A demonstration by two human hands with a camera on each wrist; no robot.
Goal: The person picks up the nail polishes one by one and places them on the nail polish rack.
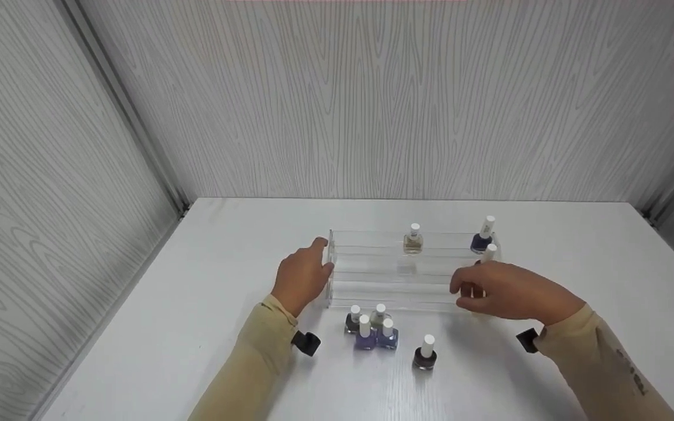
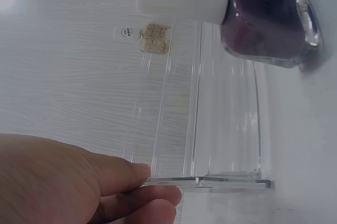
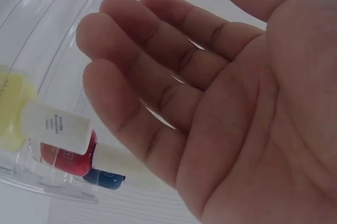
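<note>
Two relaxed hands, left (image 1: 302,278) and right (image 1: 504,290), flank the rack (image 1: 395,275), lying crosswise.

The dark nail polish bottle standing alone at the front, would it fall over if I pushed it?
The dark nail polish bottle probably tips easily: its tall white cap sits above a small base. It looks like glass, so likely slippery, breakable, and heavy for its size.

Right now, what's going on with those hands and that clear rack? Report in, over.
Left hand open, fingers touching the clear rack at its left end. Right hand open, holding nothing, over the rack's right end. Five bottles standing in front.
</note>
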